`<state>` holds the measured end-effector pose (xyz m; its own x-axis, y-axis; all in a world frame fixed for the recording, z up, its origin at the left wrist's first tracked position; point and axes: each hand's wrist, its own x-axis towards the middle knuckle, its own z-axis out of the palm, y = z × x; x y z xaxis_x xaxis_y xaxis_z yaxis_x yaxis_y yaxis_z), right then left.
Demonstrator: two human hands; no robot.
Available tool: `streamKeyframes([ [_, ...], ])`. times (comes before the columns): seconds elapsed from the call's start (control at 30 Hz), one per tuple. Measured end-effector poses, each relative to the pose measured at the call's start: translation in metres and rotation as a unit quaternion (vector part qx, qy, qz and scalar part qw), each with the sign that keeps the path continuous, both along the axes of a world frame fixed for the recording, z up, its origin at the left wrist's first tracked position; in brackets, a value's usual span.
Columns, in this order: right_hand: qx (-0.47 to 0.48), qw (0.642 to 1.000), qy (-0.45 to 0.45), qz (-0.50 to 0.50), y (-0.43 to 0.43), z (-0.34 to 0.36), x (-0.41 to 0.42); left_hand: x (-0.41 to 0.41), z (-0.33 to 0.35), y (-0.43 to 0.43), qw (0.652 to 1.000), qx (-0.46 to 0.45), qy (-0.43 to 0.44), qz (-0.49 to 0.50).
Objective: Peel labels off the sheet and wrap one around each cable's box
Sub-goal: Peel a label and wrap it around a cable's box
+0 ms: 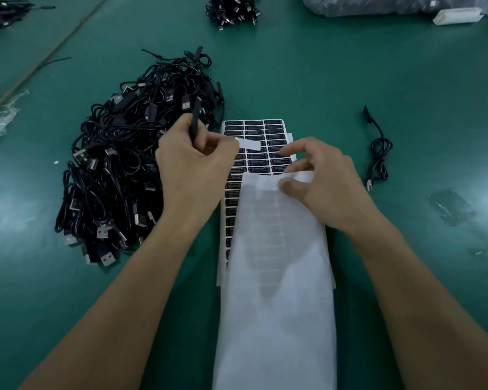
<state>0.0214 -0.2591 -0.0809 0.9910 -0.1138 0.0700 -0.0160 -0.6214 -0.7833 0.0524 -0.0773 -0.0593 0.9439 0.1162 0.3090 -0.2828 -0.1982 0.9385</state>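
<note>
white sheet (pixel 276 305) pinched by right hand (pixel 324 190); left hand (pixel 192 164) grips cable box (pixel 195 119).

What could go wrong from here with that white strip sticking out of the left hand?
1. The white strip, likely a peeled label, juts free from the left hand over the label sheet; it might re-stick there or fold on itself.
2. The left hand grips the cable's box beside the cable pile; its lead could snag there.
3. The loose white sheet under the right hand could slide over unpeeled labels.
</note>
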Motion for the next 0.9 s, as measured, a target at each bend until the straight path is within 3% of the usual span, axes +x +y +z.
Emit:
streamKeyframes([
  [0.17, -0.055, 0.994, -0.086, 0.046, 0.010, -0.006, 0.001, -0.001, -0.004, -0.003, 0.999, 0.035, 0.005, -0.030],
  [0.47, -0.129, 0.955, -0.267, -0.001, 0.023, -0.005, -0.002, -0.003, -0.010, -0.006, 0.995, 0.093, 0.032, -0.010],
  [0.77, -0.137, 0.954, -0.265, -0.037, 0.030, -0.007, -0.002, -0.001, -0.011, -0.007, 0.996, 0.082, 0.026, -0.034],
  [0.9, 0.021, 0.978, -0.198, -0.068, 0.028, -0.002, -0.003, -0.001, -0.009, -0.006, 0.997, 0.054, 0.035, -0.037],
])
